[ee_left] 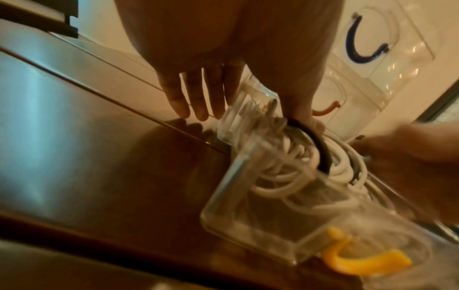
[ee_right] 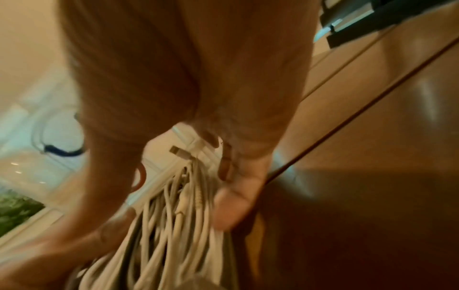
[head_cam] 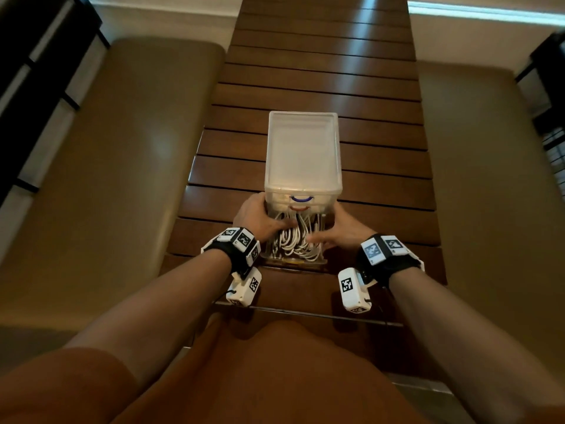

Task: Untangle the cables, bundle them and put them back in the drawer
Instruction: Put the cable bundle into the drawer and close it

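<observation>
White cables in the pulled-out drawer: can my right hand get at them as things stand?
Very likely yes: the drawer is pulled out, open on top, nothing covers the white cables, and the right hand holds them between thumb and fingers.

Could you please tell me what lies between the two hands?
The open drawer, full of white cables; the head view shows it.

Both bare forearms reach forward, wrists level, hands close together. The left hand [head_cam: 258,220] has its fingers [ee_left: 196,98] straight and pointing down, with the thumb [ee_left: 301,109] spread apart from them. The right hand [head_cam: 345,231] stretches its own thumb leftward; blur hides whether it grips
</observation>
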{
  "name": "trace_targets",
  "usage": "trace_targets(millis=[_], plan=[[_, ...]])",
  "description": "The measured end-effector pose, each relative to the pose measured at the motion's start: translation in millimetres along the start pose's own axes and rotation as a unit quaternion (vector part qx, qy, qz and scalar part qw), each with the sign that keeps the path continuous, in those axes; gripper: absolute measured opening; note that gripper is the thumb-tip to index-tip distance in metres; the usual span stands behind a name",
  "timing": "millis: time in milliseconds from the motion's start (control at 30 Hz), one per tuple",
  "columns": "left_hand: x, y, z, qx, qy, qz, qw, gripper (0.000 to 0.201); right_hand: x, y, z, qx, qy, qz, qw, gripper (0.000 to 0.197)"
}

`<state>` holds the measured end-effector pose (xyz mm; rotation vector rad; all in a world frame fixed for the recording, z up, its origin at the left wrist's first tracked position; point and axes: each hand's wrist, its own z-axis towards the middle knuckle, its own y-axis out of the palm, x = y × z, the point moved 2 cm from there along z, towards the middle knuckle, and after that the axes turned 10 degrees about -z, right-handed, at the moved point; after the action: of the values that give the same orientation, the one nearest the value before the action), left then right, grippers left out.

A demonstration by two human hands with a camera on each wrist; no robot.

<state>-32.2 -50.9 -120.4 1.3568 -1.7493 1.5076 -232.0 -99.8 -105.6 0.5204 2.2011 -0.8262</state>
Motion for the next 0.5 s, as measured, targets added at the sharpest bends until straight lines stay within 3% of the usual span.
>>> trace_targets(millis=[100,167,367,500], plan=[[5.5,-2.0,-4.2,-0.018,0.009,-0.019,1.0,0.043,14.7,6.6,-11.1,-0.041,-0.008,-0.125,0.991,0.138],[4.7,-1.9,-4.6,-0.031,0.006,-0.017,0.999,0.042,23.3,13.5,-11.7,-0.025,-0.012,-0.143,0.989,0.152],[6.9,-8.1,-1.1,-0.056,-0.006,0.032,0.998,0.054,28.0,25.1,-13.0,0.03,-0.056,-0.108,0.992,0.16],[9.9,-8.4,0.2,-0.06,-0.013,0.042,0.997,0.061,24.7,18.2,-13.4,0.036,-0.09,-0.08,0.992,0.149]])
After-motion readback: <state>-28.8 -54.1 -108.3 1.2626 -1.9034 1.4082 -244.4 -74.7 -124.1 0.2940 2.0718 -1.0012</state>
